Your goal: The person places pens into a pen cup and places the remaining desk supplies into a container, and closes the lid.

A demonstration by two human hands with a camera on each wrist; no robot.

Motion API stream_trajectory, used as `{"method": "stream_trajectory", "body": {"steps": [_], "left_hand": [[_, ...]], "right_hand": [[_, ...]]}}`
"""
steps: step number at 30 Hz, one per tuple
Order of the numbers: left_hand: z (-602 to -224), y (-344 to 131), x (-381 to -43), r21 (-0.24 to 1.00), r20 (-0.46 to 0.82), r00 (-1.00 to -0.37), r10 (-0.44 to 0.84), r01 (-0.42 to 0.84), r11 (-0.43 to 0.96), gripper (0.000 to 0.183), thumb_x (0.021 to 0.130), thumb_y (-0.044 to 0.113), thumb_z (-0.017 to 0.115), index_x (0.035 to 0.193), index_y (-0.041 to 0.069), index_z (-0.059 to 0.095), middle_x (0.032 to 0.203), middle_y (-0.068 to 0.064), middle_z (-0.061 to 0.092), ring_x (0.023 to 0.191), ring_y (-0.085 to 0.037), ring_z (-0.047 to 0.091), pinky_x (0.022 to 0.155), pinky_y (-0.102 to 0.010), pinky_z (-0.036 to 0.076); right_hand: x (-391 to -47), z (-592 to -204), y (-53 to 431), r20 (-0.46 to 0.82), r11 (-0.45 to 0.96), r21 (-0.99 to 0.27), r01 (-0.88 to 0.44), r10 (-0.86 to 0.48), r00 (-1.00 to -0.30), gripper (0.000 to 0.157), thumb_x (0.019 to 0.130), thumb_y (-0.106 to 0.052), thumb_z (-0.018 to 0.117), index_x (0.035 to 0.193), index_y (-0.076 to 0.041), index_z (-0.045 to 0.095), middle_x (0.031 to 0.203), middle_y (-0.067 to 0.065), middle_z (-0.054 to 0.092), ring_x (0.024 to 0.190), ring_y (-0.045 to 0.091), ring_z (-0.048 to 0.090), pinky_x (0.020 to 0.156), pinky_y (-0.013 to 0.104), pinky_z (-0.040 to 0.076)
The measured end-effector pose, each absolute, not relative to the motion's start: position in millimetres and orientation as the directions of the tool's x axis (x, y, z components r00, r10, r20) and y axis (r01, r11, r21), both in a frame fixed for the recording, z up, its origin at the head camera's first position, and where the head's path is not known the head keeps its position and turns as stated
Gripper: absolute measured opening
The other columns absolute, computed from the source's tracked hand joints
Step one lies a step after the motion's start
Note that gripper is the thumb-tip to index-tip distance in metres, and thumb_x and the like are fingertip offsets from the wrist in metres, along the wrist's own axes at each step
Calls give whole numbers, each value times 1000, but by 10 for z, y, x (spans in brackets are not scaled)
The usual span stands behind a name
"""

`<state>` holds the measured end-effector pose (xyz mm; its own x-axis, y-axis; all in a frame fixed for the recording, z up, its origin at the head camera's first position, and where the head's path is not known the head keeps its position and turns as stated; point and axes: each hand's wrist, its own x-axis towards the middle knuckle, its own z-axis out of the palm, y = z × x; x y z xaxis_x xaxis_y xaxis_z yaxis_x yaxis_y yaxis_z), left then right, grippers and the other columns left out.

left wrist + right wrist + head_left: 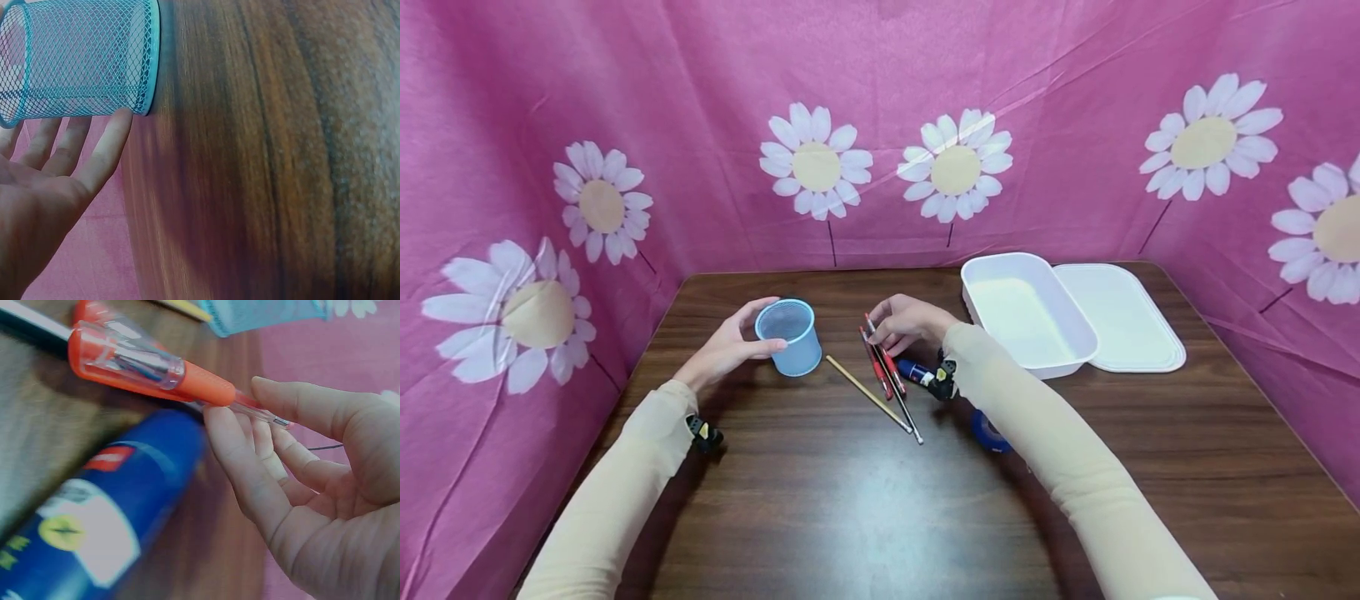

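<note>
A light-blue mesh pen cup (799, 354) stands upright on the table at centre left. My left hand (726, 348) holds it from the left, thumb in front and fingers behind; in the left wrist view the fingers lie along the mesh wall. My right hand (910, 321) is at the pens, and in the right wrist view its thumb and forefinger pinch a red pen (212, 384) near the tip. Beside it are another red pen (880, 372) and a dark pencil (911, 419). A yellow pencil (865, 390) lies between cup and pens.
Under my right wrist lies a blue tube with a white label (106, 506), partly hidden in the head view. A blue tape roll (988, 432) sits by the right forearm. At the back right are a white plastic box (1030, 308) and its lid (1138, 321).
</note>
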<state>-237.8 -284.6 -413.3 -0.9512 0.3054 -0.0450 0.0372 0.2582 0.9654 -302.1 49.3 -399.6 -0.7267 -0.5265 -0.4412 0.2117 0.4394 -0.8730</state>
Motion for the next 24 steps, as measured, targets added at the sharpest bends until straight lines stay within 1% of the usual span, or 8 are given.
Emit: {"method": "stream_trajectory", "body": {"steps": [2, 4, 7, 9, 12, 16, 20, 24], "left_hand": [[-4130, -2850, -2380, 965, -49, -951, 306, 34, 261, 83, 87, 17, 83, 155, 18, 37, 146, -15, 47, 125, -31, 52, 91, -40, 58], [-4126, -2850, -2382, 964, -51, -950, 307, 34, 263, 83, 87, 18, 84, 155, 18, 37, 146, -15, 47, 127, -32, 51, 91, -40, 58], [-4129, -2854, -2385, 964, -49, -950, 309, 37, 265, 83, 87, 18, 83, 156, 18, 36, 147, -15, 46, 127, -33, 50, 91, -40, 58], [-4128, -2855, -2386, 964, -46, -950, 310, 40, 265, 83, 87, 17, 83, 156, 18, 36, 147, -15, 46, 128, -34, 50, 91, -40, 58], [-4128, -2857, -2388, 964, -45, -949, 311, 40, 263, 83, 87, 17, 83, 156, 18, 36, 147, -15, 46, 129, -35, 49, 91, -39, 58], [-4123, -2854, -2385, 964, -50, -949, 311, 36, 264, 84, 87, 18, 83, 156, 18, 36, 147, -15, 46, 129, -35, 49, 89, -37, 59], [-4124, -2848, -2386, 964, -53, -949, 311, 34, 265, 83, 87, 18, 83, 155, 17, 36, 146, -15, 46, 128, -33, 49, 89, -37, 59], [-4133, -2844, -2391, 964, -53, -949, 312, 33, 264, 83, 87, 17, 83, 155, 17, 36, 146, -15, 47, 128, -33, 50, 90, -40, 58]], "right_hand": [[-3027, -3897, 491, -430, 413, -884, 219, -538, -725, 61, 90, 5, 69, 145, 2, 42, 106, 25, 69, 75, 23, 67, 71, 38, 63], [-3032, -3797, 478, -422, 389, -893, 226, -549, -721, 63, 92, 6, 67, 148, -1, 39, 114, 30, 66, 76, 24, 68, 76, 42, 63], [-3023, -3630, 449, -407, 375, -902, 216, -565, -717, 54, 95, 4, 64, 145, -4, 44, 123, 33, 62, 80, 27, 69, 84, 50, 60], [-3017, -3527, 424, -393, 364, -908, 206, -575, -717, 45, 97, 0, 64, 139, -3, 49, 122, 30, 62, 82, 28, 70, 88, 53, 57], [-2999, -3368, 380, -366, 324, -924, 203, -595, -716, 36, 99, -6, 64, 133, 0, 52, 112, 23, 64, 85, 29, 70, 90, 54, 57], [-2977, -3180, 326, -315, 241, -948, 208, -610, -727, 27, 101, -10, 64, 125, 1, 57, 102, 17, 67, 85, 30, 71, 85, 50, 60], [-2952, -3047, 290, -254, 146, -967, 209, -613, -748, 19, 101, -10, 65, 117, -1, 61, 104, 19, 71, 87, 29, 73, 87, 51, 59], [-2932, -2986, 252, -186, 71, -981, 183, -626, -757, 22, 100, -9, 66, 118, 2, 61, 109, 20, 71, 98, 35, 72, 90, 52, 57]]}}
